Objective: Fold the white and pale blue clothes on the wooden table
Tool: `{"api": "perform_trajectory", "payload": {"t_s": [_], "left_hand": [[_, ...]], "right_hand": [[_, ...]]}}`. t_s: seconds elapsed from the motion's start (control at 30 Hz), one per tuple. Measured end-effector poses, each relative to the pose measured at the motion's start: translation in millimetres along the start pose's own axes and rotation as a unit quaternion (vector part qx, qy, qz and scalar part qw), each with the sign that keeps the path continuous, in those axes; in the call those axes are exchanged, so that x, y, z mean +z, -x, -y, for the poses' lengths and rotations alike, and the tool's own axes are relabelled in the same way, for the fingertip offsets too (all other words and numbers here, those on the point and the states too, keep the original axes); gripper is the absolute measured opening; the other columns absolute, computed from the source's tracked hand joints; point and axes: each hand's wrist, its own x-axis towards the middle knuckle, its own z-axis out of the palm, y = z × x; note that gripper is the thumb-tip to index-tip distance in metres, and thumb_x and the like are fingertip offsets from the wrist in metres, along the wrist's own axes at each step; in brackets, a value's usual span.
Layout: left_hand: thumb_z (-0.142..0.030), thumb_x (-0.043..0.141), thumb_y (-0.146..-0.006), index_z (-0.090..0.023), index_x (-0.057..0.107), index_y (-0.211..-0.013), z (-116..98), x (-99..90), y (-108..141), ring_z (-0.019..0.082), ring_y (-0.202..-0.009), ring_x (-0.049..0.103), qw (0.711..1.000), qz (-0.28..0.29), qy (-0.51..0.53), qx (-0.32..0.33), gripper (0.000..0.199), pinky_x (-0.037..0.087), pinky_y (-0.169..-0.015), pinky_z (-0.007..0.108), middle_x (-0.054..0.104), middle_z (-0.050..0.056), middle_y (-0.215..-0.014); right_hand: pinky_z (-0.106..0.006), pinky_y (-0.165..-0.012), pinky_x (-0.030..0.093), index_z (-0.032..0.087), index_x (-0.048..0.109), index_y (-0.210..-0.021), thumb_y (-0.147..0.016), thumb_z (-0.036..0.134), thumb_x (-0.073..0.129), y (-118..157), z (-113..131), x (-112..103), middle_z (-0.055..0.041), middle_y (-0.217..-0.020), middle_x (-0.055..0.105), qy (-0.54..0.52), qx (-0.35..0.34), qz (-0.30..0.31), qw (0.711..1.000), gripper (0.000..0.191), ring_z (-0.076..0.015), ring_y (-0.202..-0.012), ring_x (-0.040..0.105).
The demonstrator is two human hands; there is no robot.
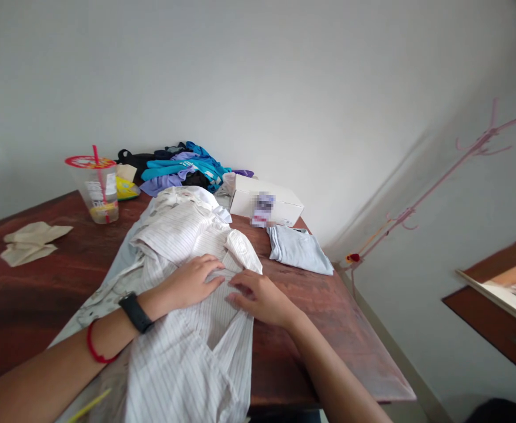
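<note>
A white striped shirt [187,346] lies spread along a dark wooden table [328,329], over a pale patterned garment [103,294]. My left hand [191,282], with a black watch and a red band on its wrist, rests flat on the shirt's middle. Just to its right, my right hand [260,298] presses down on the shirt's front edge, fingers bent on the cloth. Both hands almost touch. Neither visibly grips a fold.
A folded light-blue garment [300,249] lies at the table's right. A white box [267,202] and a heap of blue, purple and black clothes [178,167] sit at the back. A plastic cup with a red straw [99,188] and beige cloths [31,242] are at the left.
</note>
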Motion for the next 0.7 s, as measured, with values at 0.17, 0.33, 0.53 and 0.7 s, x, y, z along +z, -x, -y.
{"api": "perform_trajectory", "payload": {"t_s": [0.17, 0.33, 0.53, 0.7], "left_hand": [[-0.033, 0.057, -0.095, -0.022, 0.072, -0.121, -5.6, -4.8, 0.7, 0.028, -0.122, 0.064, 0.999, 0.023, -0.027, -0.001, 0.032, 0.049, -0.105, 0.042, 0.068, 0.009, -0.132], [-0.035, 0.054, -0.097, -0.020, 0.071, -0.122, -8.7, -9.3, 0.7, 0.028, -0.120, 0.065, 0.998, 0.053, -0.045, 0.000, 0.034, 0.048, -0.105, 0.042, 0.069, 0.010, -0.131], [-0.035, 0.055, -0.097, -0.019, 0.073, -0.119, -9.5, -10.9, 1.1, 0.029, -0.118, 0.065, 0.998, 0.057, -0.040, -0.007, 0.033, 0.048, -0.104, 0.041, 0.070, 0.010, -0.130], [-0.035, 0.053, -0.099, -0.018, 0.071, -0.124, -15.2, -13.9, 2.3, 0.030, -0.121, 0.063, 0.996, 0.074, -0.048, -0.003, 0.035, 0.045, -0.107, 0.043, 0.067, 0.010, -0.136]], "right_hand": [[-0.047, -0.112, 0.045, 0.019, 0.070, -0.127, -0.094, 0.039, 0.065, -1.3, -9.7, 5.3, -0.0163, -0.147, 0.057, -0.007, 0.072, -0.037, 0.997, 0.039, -0.0310, -0.133, 0.057], [-0.062, -0.118, 0.033, 0.016, 0.045, -0.153, -0.091, 0.048, 0.066, 3.2, -32.6, 11.6, -0.0203, -0.169, 0.017, 0.018, 0.184, -0.119, 0.976, 0.073, -0.0420, -0.155, 0.017], [-0.074, -0.117, 0.023, 0.030, 0.021, -0.163, -0.093, 0.049, 0.063, 5.1, -36.3, -5.3, -0.0084, -0.171, -0.018, 0.056, 0.180, -0.236, 0.953, 0.084, -0.0452, -0.156, 0.001], [-0.049, -0.116, 0.044, 0.028, 0.061, -0.138, -0.098, 0.037, 0.058, 2.2, -7.2, -4.6, -0.0083, -0.156, 0.047, 0.029, 0.016, -0.100, 0.994, 0.041, -0.0288, -0.142, 0.049]]}}
